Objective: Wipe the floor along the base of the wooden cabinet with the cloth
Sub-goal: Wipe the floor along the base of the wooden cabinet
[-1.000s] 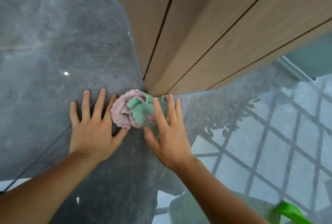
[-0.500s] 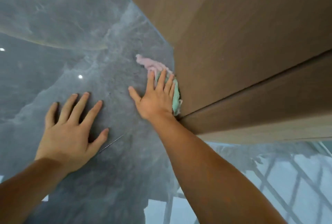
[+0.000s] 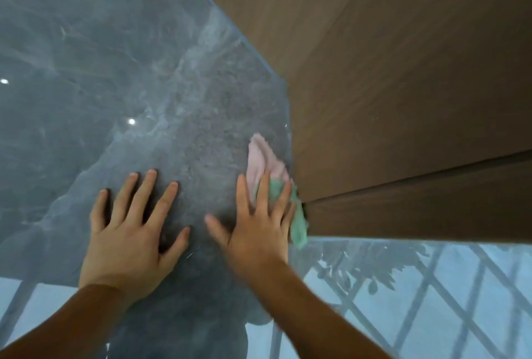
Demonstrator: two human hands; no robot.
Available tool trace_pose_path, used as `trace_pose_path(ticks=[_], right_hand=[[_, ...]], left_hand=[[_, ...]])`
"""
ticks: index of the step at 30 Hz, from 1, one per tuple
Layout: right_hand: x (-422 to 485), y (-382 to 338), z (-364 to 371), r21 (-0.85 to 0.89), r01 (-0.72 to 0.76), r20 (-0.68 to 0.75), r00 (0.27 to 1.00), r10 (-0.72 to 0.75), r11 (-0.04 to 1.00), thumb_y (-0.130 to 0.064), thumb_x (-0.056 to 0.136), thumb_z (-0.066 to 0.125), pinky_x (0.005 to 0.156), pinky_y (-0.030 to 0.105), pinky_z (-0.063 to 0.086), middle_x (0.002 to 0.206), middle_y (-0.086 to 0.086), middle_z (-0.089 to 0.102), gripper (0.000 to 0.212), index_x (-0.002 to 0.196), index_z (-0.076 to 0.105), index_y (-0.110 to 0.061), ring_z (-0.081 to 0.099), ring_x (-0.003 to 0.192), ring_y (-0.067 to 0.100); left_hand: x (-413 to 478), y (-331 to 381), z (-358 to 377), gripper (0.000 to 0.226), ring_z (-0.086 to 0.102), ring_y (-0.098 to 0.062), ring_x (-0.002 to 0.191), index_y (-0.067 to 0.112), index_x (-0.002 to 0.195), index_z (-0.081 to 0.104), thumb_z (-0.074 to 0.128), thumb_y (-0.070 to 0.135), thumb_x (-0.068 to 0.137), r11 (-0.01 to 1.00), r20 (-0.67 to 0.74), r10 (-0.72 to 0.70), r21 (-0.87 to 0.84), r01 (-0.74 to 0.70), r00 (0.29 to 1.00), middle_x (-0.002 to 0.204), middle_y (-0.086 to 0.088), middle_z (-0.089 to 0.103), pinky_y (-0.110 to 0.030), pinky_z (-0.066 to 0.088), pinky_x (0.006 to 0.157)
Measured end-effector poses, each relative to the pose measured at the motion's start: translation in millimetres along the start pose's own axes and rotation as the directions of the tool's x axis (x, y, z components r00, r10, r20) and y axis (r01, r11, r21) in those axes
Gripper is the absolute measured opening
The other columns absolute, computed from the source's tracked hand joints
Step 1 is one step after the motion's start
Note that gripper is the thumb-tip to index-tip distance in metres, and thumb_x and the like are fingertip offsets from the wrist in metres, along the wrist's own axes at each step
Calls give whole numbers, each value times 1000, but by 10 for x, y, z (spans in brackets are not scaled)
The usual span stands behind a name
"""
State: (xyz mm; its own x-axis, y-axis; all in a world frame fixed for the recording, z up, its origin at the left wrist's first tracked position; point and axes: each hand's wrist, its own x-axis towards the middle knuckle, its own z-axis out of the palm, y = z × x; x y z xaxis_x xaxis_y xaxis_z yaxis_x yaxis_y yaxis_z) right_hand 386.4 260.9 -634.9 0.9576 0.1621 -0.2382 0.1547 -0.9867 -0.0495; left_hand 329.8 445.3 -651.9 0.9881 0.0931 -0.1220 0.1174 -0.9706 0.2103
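Note:
A pink and green cloth lies on the glossy grey floor, pressed against the foot of the wooden cabinet. My right hand lies flat on the cloth with its fingers spread, pushing it down beside the cabinet's near corner; a green end sticks out past the little finger. My left hand rests palm down on the bare floor to the left, fingers apart, holding nothing.
The cabinet fills the upper right, with a dark seam between its panels. The polished floor reflects a window grid and leaves at the lower right and ceiling lights on the left.
My right hand has pulled the cloth back along the cabinet's base toward me and the near corner. My left hand stays planted on the floor. The view has shifted slightly.

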Motion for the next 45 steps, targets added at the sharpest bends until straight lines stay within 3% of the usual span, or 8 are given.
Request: trace_pose_path(ticks=[6, 12, 21, 26, 32, 35, 39, 45], right_hand=[[787, -146, -66, 76, -129, -46, 990, 132, 989, -82, 80, 16, 114, 61, -14, 162, 24, -6, 94, 153, -6, -28, -16, 145, 48], [2158, -205, -440, 67, -170, -16, 985, 172, 983, -80, 82, 16, 119, 55, -10, 164, 16, 1, 93, 153, -12, -26, -13, 146, 46], [-40, 246, -26, 147, 170, 91, 979, -185, 974, -75, 83, 35, 122, 51, 0, 165, 9, -7, 97, 152, -13, -28, -19, 148, 31], [-1016, 1253, 87, 150, 452, 33, 886, -462, 879, -56, 91, 47, 124, 39, 0, 163, 6, 19, 77, 154, 16, -22, 5, 152, 24], [-942, 2881, -282, 254, -41, -192, 977, 92, 966, -37, 90, 54, 115, 46, 29, 147, 15, 49, 59, 143, 44, -13, 42, 137, 36], [-1081, 3070, -98, 263, -307, -165, 920, 356, 915, -46, 90, 49, 117, 56, 14, 158, 8, 33, 62, 147, 38, -24, 18, 147, 40], [-1179, 3232, 250, 275, -294, -154, 926, 344, 915, -47, 97, 37, 120, 54, 1, 165, 2, 12, 60, 152, 22, -28, -2, 151, 35], [-558, 3593, 161, 529, -321, -103, 895, 435, 785, -46, 100, 29, 118, 48, -12, 165, -4, 5, 52, 150, 25, -35, -11, 151, 27]], left_hand=[[14, -10, 44, 78, 28, -39, 150, 21, 150, 43, 39, 62, 83, 1000, -65, 16, 20, -15, 998, 161, -17, 37, -63, 17, 120], [15, -34, 120, 77, 26, -37, 151, 23, 152, 39, 38, 63, 85, 999, -120, 22, 35, -18, 993, 162, -16, 35, -60, 16, 121], [-27, 55, 49, 77, 24, -42, 150, 21, 153, 35, 33, 61, 87, 999, -49, -10, 42, 12, 999, 162, -20, 31, -62, 16, 118], [-237, 649, -40, 74, 27, -54, 143, 6, 147, 41, 33, 47, 87, 994, 49, -113, 4, 113, 992, 156, -30, 32, -73, 21, 112], [-535, 2148, 306, 63, 53, -46, 130, 5, 130, 61, 46, 41, 81, 836, 129, 534, 70, -545, 836, 143, -25, 54, -68, 41, 105], [-445, 2834, 502, 75, 36, -39, 148, 8, 146, 47, 54, 47, 82, 831, 188, 530, 77, -551, 827, 159, -20, 38, -68, 29, 115], [-327, 3371, 692, 87, 11, -38, 155, 14, 158, 17, 39, 60, 87, 884, 259, 410, 125, -451, 875, 171, -10, 8, -67, 10, 120], [-393, 3477, 818, 91, 40, -47, 143, 4, 149, 43, 43, 62, 78, 888, 126, 410, 171, -426, 904, 159, -15, 41, -72, 24, 114]])
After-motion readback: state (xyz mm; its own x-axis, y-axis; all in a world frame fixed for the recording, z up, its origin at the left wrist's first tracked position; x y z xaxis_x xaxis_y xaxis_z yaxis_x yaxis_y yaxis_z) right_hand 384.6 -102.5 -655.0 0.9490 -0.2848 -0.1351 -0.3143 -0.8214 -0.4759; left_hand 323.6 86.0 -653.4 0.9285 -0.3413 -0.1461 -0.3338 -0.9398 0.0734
